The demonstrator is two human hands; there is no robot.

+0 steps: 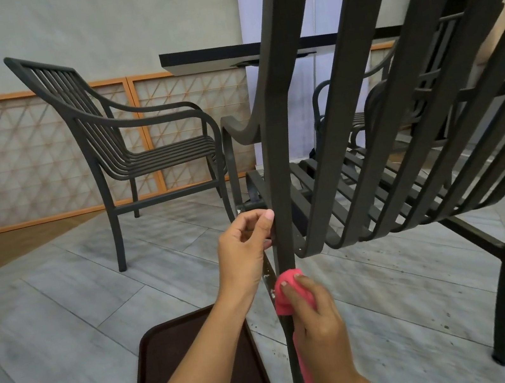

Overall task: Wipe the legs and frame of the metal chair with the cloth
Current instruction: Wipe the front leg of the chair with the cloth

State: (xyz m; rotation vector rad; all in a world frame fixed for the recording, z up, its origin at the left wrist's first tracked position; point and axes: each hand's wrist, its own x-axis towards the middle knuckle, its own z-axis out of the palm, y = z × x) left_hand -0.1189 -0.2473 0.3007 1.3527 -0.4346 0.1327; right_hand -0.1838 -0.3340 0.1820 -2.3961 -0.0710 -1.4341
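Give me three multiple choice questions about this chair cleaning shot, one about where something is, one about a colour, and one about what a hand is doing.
1. Where is the brown tray?
A. On the floor, left of the chair leg being wiped
B. On the table
C. On a chair seat

2. What colour is the cloth?
A. Blue
B. Pink
C. White

3. What is the left hand doing?
A. Resting on the floor
B. Carrying the tray
C. Holding the chair's upright bar

Answers:
1. A, the tray lies on the tiles beside the leg.
2. B, the cloth in the right hand is bright pink.
3. C, its grip curls round the bar above the cloth.
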